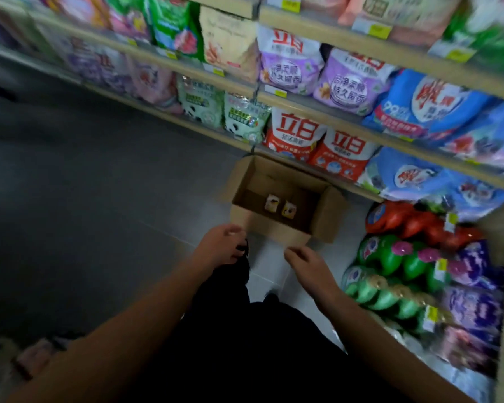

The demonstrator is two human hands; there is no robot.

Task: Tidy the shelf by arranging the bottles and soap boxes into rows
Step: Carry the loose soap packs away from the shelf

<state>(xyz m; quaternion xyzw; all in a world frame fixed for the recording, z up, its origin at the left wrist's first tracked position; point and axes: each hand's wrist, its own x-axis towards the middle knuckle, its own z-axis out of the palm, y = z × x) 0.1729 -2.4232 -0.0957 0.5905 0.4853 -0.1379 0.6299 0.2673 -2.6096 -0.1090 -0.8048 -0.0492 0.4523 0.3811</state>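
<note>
Head view: rectangular cardboard box (pixel 282 199)

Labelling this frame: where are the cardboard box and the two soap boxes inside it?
cardboard box (pixel 266 226), head view, near wall
left soap box (pixel 271 203), head view, top face
right soap box (pixel 288 210), head view, top face

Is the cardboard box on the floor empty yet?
Not empty. The box stands open, flaps spread, with two small soap boxes side by side on its bottom. The rest of its floor shows bare.
</note>
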